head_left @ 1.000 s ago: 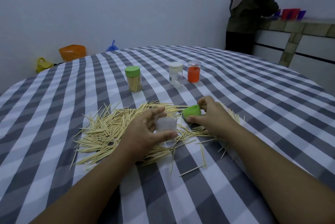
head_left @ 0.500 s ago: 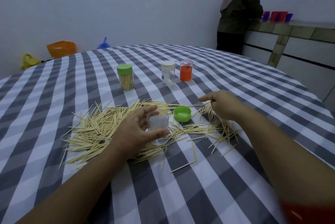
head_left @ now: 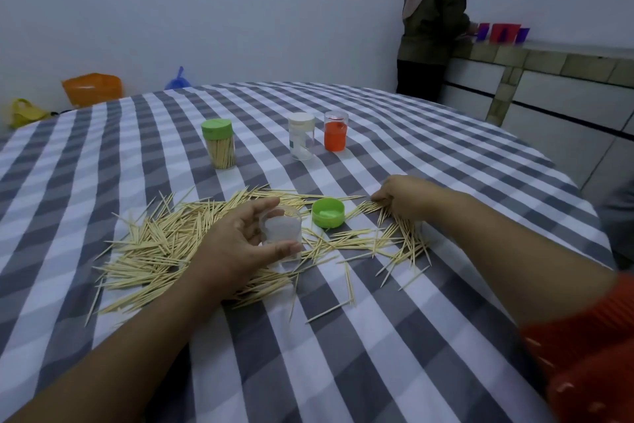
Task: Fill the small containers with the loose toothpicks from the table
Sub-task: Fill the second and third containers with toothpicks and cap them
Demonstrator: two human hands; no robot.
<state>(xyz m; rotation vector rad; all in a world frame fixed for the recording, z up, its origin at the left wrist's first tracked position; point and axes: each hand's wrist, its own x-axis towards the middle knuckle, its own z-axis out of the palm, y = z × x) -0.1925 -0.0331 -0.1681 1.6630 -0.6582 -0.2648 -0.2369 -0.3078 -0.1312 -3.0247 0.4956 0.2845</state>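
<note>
Our right hand (head_left: 403,194) has let go of the green lid (head_left: 328,212), which a second ago it was pinching; the lid now lies open side up at centre frame, just right of the jar (head_left: 282,234). That hand has moved out to the right-hand clump of toothpicks (head_left: 394,234) and rests on it with fingers curled down; whether it already pinches any we cannot tell. Our left hand (head_left: 236,244) keeps its grip on the clear jar, thumb and fingers curled round it, low over the big pile left of centre. The jar looks empty and open, so we judge the lid step done and the filling about to start.

Higher in the frame stand a full green-capped jar (head_left: 218,143), a white-capped jar (head_left: 301,136) that looks empty, and a clear container with orange inside (head_left: 335,131). A person stands at the counter (head_left: 549,59), upper right.
</note>
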